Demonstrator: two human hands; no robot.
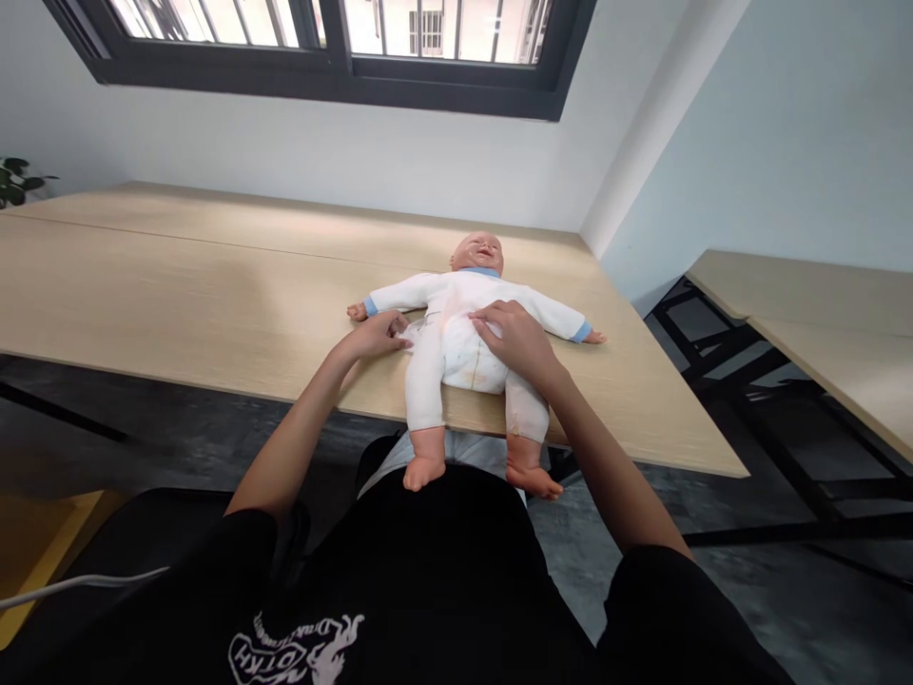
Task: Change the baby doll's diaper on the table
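Observation:
A baby doll [476, 253] lies on its back on the table, arms spread, its legs reaching over the front edge toward me. It wears a white top with blue cuffs and collar. A white diaper [474, 369] covers its lower front, passing between the legs. My left hand [383, 335] is closed on a white side piece of the diaper, beside the doll's hip on the left. At the waist, my right hand [519, 341] has its fingertips pinched on the diaper's upper front edge. That hand partly hides the diaper's right side.
The wooden table [214, 295] stretches far to the left, against a wall under a barred window [335, 57]. Another table [827, 304] stands at the right, across a gap. A black chair [164, 533] is at lower left, with a white cable [86, 579] across it.

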